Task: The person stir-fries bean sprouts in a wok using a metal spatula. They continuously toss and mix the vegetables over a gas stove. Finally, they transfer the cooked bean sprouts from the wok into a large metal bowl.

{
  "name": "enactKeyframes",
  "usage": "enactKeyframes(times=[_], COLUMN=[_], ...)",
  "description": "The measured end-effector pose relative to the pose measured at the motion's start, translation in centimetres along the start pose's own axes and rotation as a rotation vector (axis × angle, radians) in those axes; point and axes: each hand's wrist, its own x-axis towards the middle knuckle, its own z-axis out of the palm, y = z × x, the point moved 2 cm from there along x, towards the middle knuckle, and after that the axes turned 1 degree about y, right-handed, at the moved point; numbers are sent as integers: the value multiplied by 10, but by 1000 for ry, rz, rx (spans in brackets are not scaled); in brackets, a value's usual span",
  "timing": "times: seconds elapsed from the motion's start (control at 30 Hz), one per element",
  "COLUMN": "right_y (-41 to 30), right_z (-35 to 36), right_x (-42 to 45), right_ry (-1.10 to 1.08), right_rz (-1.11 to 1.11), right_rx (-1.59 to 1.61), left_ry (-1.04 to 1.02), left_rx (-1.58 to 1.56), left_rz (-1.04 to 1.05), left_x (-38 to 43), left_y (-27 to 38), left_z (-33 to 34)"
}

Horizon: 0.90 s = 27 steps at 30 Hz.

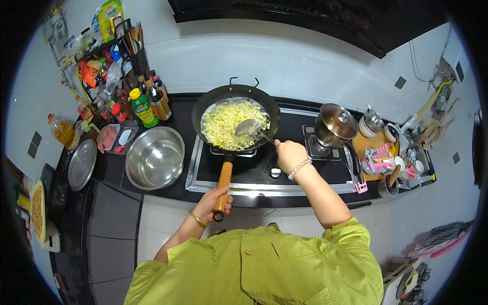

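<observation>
My left hand (215, 203) grips the wooden handle (223, 183) of a dark wok (199, 108) on the left burner of the gas stove. Bean sprouts (232, 118) with yellow heads lie in liquid and fill the wok's middle. In my right hand (291, 154) is the thin handle of a skimmer (248, 127). Its round mesh head rests on or just above the sprouts, on their right side; I cannot tell whether it is partly under them.
A wide steel basin (154, 158) stands left of the stove, below sauce bottles (144, 108). On the right burner sits a lidded saucepan (335, 126), its black handle (353, 158) pointing towards me. A wooden board (360, 146) with bowls and utensils is farther right. A range hood (305, 23) overhangs the back.
</observation>
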Motion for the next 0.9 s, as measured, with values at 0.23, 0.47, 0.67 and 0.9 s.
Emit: enactKeyframes(times=[0.23, 0.47, 0.67, 0.9], right_y=[6, 7, 22, -4], right_z=[-6, 9, -78, -74], right_x=[13, -4, -12, 2], right_ry=[187, -270, -175, -260], right_rz=[-85, -120, -142, -283], right_rx=[85, -69, -67, 78], left_ry=[-1, 24, -1, -18], left_rx=[-25, -7, 1, -2], left_rz=[-6, 12, 27, 23], left_x=[0, -4, -1, -1], left_y=[-1, 0, -3, -2], left_z=[-2, 2, -3, -2])
